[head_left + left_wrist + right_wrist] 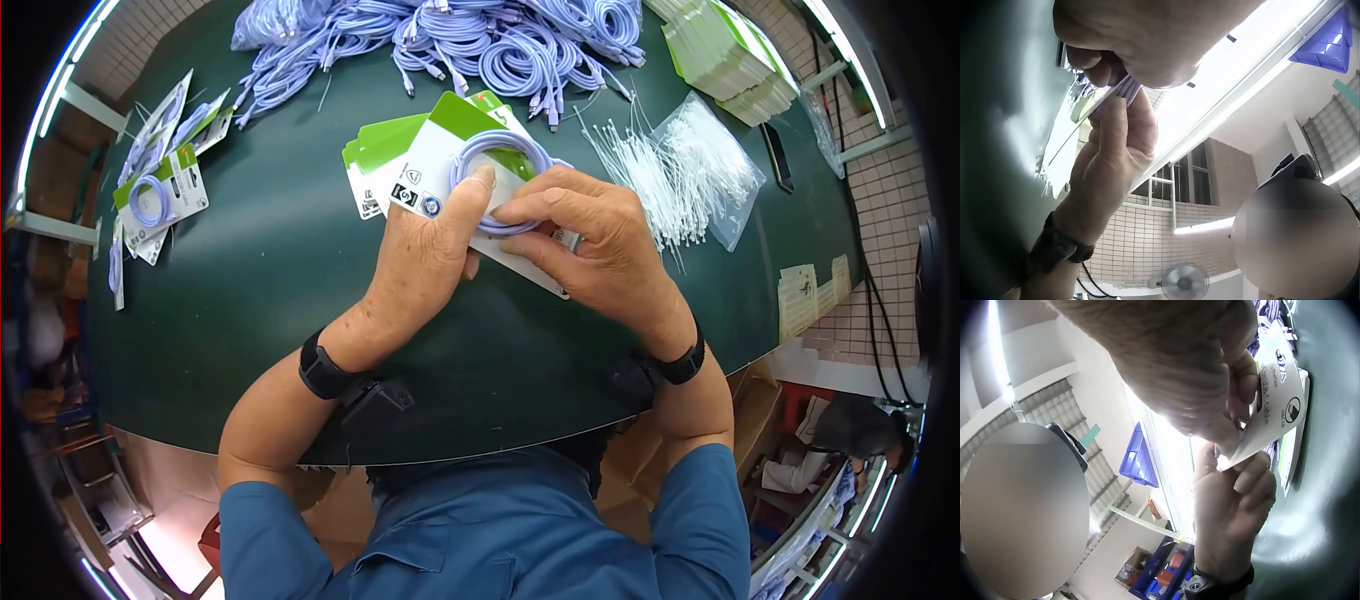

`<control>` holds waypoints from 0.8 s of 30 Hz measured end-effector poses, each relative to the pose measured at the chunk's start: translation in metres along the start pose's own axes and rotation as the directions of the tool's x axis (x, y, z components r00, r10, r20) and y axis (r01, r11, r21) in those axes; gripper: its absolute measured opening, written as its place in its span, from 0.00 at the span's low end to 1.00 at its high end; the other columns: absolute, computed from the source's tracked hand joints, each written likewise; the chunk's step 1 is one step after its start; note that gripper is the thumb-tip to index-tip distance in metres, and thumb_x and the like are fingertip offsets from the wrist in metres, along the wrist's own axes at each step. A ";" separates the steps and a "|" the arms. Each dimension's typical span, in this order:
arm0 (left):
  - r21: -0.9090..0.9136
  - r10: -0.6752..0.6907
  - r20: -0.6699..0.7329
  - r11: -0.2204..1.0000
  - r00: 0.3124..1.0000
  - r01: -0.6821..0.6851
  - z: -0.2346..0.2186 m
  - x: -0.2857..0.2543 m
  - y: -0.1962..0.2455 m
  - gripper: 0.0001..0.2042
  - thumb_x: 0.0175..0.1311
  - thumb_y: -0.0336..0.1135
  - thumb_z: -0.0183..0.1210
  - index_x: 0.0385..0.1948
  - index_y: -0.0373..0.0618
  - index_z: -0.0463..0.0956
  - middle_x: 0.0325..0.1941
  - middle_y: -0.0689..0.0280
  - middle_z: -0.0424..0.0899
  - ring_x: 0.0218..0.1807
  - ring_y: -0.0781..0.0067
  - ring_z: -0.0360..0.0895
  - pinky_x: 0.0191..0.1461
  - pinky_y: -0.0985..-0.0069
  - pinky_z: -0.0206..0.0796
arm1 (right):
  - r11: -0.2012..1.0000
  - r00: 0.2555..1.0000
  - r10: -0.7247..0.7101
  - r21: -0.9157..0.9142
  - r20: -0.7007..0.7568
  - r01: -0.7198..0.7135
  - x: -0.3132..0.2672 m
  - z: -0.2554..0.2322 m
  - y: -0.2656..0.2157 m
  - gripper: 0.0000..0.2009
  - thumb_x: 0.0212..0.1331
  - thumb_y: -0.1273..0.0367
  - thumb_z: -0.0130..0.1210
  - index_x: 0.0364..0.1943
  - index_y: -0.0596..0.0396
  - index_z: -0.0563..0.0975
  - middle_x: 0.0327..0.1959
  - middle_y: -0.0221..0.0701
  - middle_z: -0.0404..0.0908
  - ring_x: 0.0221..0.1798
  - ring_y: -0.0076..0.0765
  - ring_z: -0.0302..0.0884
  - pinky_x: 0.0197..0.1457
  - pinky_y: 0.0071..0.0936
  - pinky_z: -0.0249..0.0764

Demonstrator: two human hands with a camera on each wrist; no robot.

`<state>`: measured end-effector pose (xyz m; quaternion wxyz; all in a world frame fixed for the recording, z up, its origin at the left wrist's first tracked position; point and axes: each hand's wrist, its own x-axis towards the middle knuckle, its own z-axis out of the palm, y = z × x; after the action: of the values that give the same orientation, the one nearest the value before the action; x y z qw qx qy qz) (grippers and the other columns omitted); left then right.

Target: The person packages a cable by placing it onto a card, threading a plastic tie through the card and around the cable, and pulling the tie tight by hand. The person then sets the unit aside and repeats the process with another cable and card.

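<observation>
Gripping card (426, 150), hands (425, 245) touch cable (503, 138) (clearest from head).

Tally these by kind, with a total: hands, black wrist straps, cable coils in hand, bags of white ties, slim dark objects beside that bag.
Hands: 2 (left hand, right hand)
Black wrist straps: 2 (left strap, right strap)
Held cable coil: 1
Bag of white ties: 1
Slim dark object: 1
Total: 7
</observation>
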<state>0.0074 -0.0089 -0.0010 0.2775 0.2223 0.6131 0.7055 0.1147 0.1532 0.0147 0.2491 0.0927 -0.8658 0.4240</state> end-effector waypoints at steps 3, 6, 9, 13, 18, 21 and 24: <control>-0.040 -0.163 0.042 0.986 0.986 0.164 0.001 -0.002 0.010 0.14 0.75 0.42 0.58 0.44 0.37 0.76 0.28 0.65 0.81 0.16 0.81 0.75 0.15 0.82 0.61 | 0.985 0.986 0.159 0.059 0.048 -0.162 0.001 -0.004 -0.005 0.12 0.53 0.82 0.69 0.42 0.58 0.86 0.39 0.36 0.86 0.36 0.32 0.84 0.40 0.27 0.80; -0.069 -0.181 0.081 0.980 0.980 0.187 0.002 0.000 0.007 0.15 0.75 0.43 0.58 0.44 0.37 0.77 0.26 0.66 0.81 0.15 0.81 0.74 0.14 0.82 0.61 | 0.981 0.979 0.179 0.063 0.096 -0.185 0.004 -0.008 -0.006 0.11 0.54 0.82 0.67 0.42 0.59 0.85 0.39 0.35 0.85 0.36 0.32 0.84 0.40 0.26 0.80; -0.063 -0.196 0.091 0.977 0.976 0.202 0.002 0.000 0.005 0.15 0.75 0.43 0.58 0.43 0.37 0.77 0.26 0.66 0.81 0.15 0.81 0.74 0.14 0.82 0.62 | 0.976 0.972 0.201 0.063 0.124 -0.209 0.002 -0.009 -0.007 0.11 0.55 0.82 0.65 0.42 0.59 0.85 0.38 0.35 0.85 0.36 0.32 0.84 0.41 0.26 0.79; -0.074 -0.199 0.102 0.976 0.975 0.206 0.003 -0.001 0.005 0.15 0.75 0.43 0.58 0.43 0.37 0.77 0.27 0.66 0.82 0.15 0.81 0.74 0.14 0.82 0.62 | 0.973 0.966 0.213 0.058 0.148 -0.224 0.000 -0.012 -0.006 0.11 0.56 0.82 0.64 0.43 0.59 0.84 0.38 0.34 0.84 0.37 0.33 0.84 0.42 0.26 0.79; -0.084 -0.205 0.099 0.973 0.974 0.213 0.004 -0.002 0.005 0.15 0.75 0.43 0.58 0.44 0.38 0.77 0.27 0.66 0.81 0.15 0.81 0.74 0.14 0.82 0.62 | 0.978 0.965 0.196 0.034 0.173 -0.205 0.000 -0.014 -0.008 0.11 0.56 0.82 0.63 0.43 0.58 0.84 0.39 0.34 0.84 0.39 0.34 0.84 0.43 0.27 0.79; -0.092 -0.204 0.088 0.973 0.975 0.211 0.004 -0.002 0.002 0.14 0.75 0.42 0.58 0.46 0.38 0.76 0.27 0.66 0.81 0.15 0.81 0.74 0.14 0.82 0.61 | 0.980 0.966 0.191 0.024 0.173 -0.198 0.000 -0.014 -0.009 0.11 0.56 0.82 0.63 0.43 0.58 0.84 0.39 0.34 0.84 0.40 0.34 0.84 0.43 0.28 0.79; -0.088 -0.182 0.064 0.978 0.981 0.188 0.003 -0.003 0.002 0.14 0.74 0.40 0.58 0.48 0.38 0.75 0.29 0.66 0.81 0.15 0.81 0.73 0.14 0.82 0.61 | 0.980 0.969 0.189 0.034 0.162 -0.197 0.000 -0.008 -0.006 0.11 0.55 0.81 0.65 0.42 0.58 0.84 0.40 0.34 0.84 0.41 0.35 0.84 0.43 0.28 0.79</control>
<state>0.0112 -0.0090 0.0017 0.3691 0.1706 0.5892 0.6982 0.1202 0.1554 0.0228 0.1351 0.0474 -0.8769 0.4589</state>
